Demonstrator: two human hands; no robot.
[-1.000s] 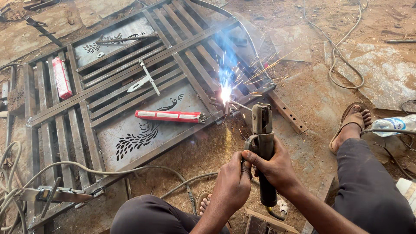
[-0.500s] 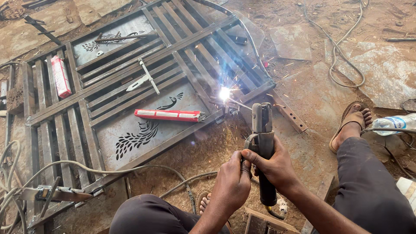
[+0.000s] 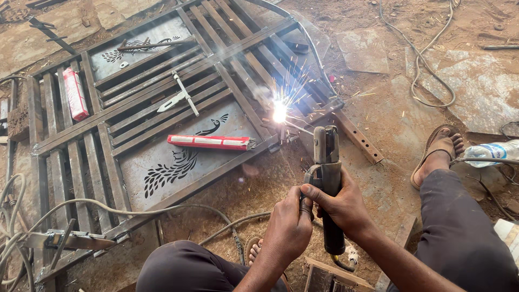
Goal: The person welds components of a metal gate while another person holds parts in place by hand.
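Steel gate (image 3: 162,140) flat on dirt floor, heavy, stiff, hot near arc (image 3: 279,112). Electrode holder (image 3: 327,178) rigid, light, cable-tethered; safe grip on insulated handle only. Left hand (image 3: 289,227) and right hand (image 3: 340,205) both wrapped tight around handle, tip at gate edge, sparks flying.

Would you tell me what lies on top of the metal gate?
On the metal gate lie two red electrode packets and a chipping hammer. The ground beneath its plates is covered.
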